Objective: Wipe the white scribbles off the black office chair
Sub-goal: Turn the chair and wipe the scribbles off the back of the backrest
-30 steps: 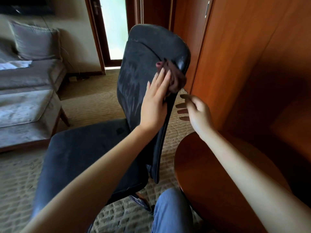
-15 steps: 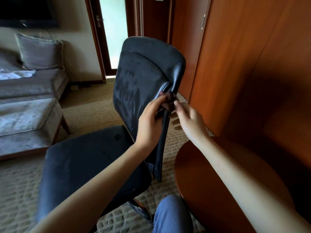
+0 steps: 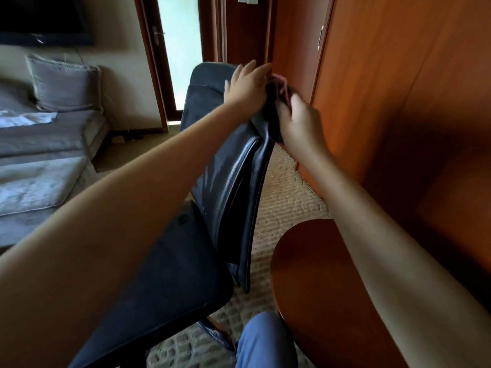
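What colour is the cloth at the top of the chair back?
The cloth looks dark maroon with a pinkish edge; head view, blurred.

Beige patterned carpeted floor [image 3: 287, 197] carries the black office chair [image 3: 191, 274], a round wooden table [image 3: 318, 288] beside it, and a grey sofa [image 3: 39, 176].

Both bare arms reach toward 12 o'clock, left hand [image 3: 247, 85] flat-fingered, right hand [image 3: 299, 120] at its 4 o'clock gripping a cloth [image 3: 280, 82].

Upper left, a dark television [image 3: 45, 19] on a cream wall [image 3: 122, 75]; below, a grey sofa [image 3: 39, 160] with a cushion [image 3: 63, 86]. Top centre, a daylit doorway [image 3: 180, 49]. Right, a reddish wooden wardrobe [image 3: 398, 102]; lower right, a round wooden table [image 3: 318, 288] on patterned beige carpet [image 3: 287, 203].
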A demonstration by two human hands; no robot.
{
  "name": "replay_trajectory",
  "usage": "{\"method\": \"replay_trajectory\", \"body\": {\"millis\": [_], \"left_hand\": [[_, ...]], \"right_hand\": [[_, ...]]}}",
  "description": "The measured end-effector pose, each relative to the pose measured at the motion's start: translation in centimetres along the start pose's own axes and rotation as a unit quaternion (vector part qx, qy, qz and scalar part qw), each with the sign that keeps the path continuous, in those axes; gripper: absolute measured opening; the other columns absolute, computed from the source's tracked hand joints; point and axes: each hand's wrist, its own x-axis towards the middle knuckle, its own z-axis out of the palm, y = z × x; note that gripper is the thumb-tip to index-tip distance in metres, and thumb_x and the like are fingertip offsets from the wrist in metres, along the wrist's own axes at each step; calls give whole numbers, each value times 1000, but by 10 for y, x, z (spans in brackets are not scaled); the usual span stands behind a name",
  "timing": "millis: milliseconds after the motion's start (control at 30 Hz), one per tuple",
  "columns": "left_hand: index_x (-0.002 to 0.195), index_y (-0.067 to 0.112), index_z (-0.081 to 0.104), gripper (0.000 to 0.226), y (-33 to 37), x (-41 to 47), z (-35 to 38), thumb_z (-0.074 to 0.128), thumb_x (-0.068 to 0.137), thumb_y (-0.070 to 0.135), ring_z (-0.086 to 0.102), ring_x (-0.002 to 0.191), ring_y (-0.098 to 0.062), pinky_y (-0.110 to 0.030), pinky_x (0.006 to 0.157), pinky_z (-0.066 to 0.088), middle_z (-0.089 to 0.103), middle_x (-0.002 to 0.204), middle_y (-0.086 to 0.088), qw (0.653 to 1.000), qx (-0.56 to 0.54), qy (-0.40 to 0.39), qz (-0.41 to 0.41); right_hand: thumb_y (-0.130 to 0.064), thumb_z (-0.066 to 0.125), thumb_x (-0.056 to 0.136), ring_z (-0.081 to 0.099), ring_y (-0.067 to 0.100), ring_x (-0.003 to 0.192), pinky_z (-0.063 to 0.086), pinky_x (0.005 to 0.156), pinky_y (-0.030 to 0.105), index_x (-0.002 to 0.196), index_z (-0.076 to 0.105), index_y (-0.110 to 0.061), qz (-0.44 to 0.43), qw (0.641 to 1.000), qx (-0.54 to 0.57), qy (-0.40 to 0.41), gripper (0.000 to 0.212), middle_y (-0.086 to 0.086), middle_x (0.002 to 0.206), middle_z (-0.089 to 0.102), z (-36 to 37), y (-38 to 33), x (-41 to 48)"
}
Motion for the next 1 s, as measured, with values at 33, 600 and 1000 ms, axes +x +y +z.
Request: {"method": "replay_trajectory", "body": {"millis": [33,600,1000], "left_hand": [[139,19,46,53,-8,3,1,34,87,21,30,139,-29,-49,114,21,39,147,-10,999,-4,-40,-4],[134,9,50,49,-18,-11,7,43,87,21,46,125,-17,-6,93,25,53,130,-7,993,-96,-46,46],[137,9,46,40,4,-22,11,42,98,16,43,126,-15,-8,99,31,43,138,-9,989,-131,-56,26]], "right_hand": [[-26,42,101,58,25,91,31,54,12,126,54,-6,-32,999,-26,-11,34,5,97,59,6,3,1],[-11,55,91,65,31,94,35,85,10,122,61,3,-149,976,-68,145,35,25,113,61,49,25,-2],[-6,64,86,67,29,72,56,58,30,139,47,-10,-196,968,-153,33,56,30,129,51,61,60,-79]]}}
